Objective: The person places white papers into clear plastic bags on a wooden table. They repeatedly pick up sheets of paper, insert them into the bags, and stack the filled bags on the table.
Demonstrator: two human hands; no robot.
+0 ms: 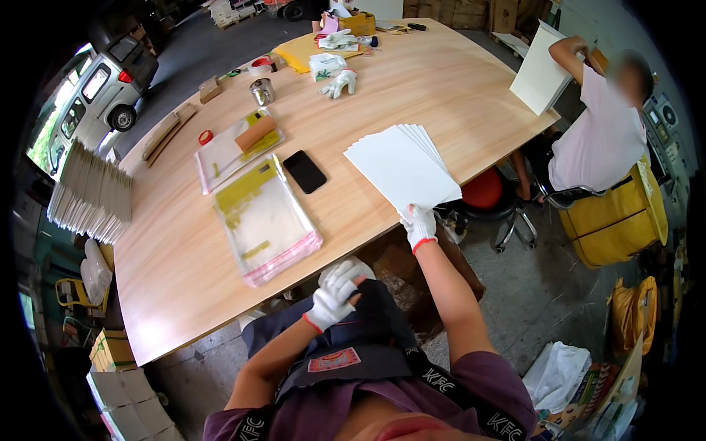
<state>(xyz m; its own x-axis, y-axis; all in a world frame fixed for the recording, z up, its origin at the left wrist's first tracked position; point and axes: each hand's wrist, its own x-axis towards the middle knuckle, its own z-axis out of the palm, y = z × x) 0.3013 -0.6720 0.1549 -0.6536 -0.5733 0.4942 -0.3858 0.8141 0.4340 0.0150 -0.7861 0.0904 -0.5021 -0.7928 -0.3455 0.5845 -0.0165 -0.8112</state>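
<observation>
A fanned stack of white sheets (403, 165) lies on the table's right side, its near corner just over the edge. My right hand (420, 224), in a white knit glove with a red cuff, grips that near corner between fingers and thumb. Over my lap, in front of the table edge, my left hand (335, 295) wears a similar glove with bare fingertips showing. Its fingers are loosely stretched and nothing shows in them. On the table nearest to it rests a pack of clear plastic bags (268, 220) with a pink-striped edge.
A black phone (304, 172), a second bag pack (220, 158), a metal cup (262, 92) and spare gloves (340, 84) lie across the table (176, 257). A tall paper stack (92, 195) stands left. At right a seated person (599, 140) is beside upright white boards (540, 70).
</observation>
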